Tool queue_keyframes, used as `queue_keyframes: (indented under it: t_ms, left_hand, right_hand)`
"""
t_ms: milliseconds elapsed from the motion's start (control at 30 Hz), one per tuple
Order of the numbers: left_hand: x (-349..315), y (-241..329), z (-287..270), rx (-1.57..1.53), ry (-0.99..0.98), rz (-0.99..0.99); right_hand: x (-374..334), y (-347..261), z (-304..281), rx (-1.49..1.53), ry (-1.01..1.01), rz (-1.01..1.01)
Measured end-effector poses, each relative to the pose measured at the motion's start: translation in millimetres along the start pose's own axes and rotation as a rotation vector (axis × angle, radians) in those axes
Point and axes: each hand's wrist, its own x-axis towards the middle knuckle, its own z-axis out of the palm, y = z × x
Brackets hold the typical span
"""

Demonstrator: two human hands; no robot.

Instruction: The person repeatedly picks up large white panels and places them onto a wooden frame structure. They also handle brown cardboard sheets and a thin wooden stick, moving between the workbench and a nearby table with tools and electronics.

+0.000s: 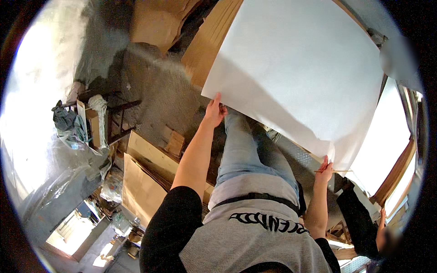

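Observation:
A large white sheet [296,59] spreads in front of me, its near edge slanting down to the right. My left hand [215,112] is closed on the near left edge, one finger lying on top and the others curled beneath. At the near right part of the sheet, my right hand [324,172] pinches the edge, and the sheet puckers just above it. A thin tan stick [339,171] crosses the fingers of my right hand and sticks out to the right. A shadow falls over the near part of the sheet.
Brown cardboard [205,50] lies under the sheet's left side. Cardboard panels [141,191] lean at my lower left. A dark stool [119,119] with cloths and a box stands left. Another person [359,223] in dark clothing is at right, near a second white sheet [384,136].

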Motion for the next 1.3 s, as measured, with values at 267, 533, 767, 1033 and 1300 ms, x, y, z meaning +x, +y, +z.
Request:
queue_keyframes:
  t_ms: [267,533,767,1033,1300]
  left_hand:
    - [21.1,25.7,5.9,0.026,0.049,-0.008]
    - [22.7,27.7,3.3,-0.152,0.043,-0.036]
    - [22.0,24.4,1.8,-0.136,0.058,0.017]
    - [23.9,26.5,3.8,-0.148,0.051,-0.015]
    - [5.6,28.1,23.0,-0.020,-0.081,-0.134]
  right_hand:
    - [-2.7,5.4,-5.4,0.056,0.034,-0.004]
    - [13.9,5.5,-27.6,0.075,0.058,-0.023]
    - [-7.8,6.1,-7.1,0.041,0.150,0.037]
    - [22.0,22.5,-47.8,-0.133,0.138,0.229]
    - [-19.1,27.9,-11.4,-0.478,0.185,0.130]
